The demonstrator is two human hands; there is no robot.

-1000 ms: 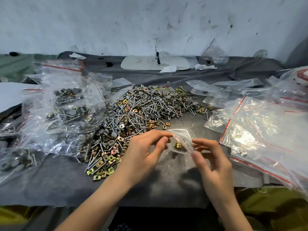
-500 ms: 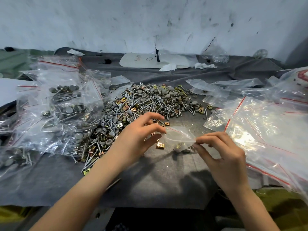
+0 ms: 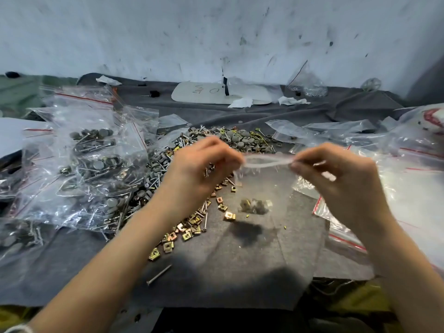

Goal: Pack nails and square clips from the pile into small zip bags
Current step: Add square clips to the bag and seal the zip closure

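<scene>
Left hand (image 3: 201,169) and right hand (image 3: 336,181) pinch the zip bag (image 3: 260,183), mouth up, stretched sideways.

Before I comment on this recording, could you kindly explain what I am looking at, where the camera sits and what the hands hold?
There is no machine here: a person works with two bare hands, and the one picture comes from a camera worn on the head, looking forward and down. The left hand and the right hand each pinch an end of the top edge of a small zip bag, lifted above the grey cloth, with a few blurred small pieces at its bottom. Beyond it lies the pile of nails and square clips. Filled bags lie at the left, empty bags at the right.
</scene>
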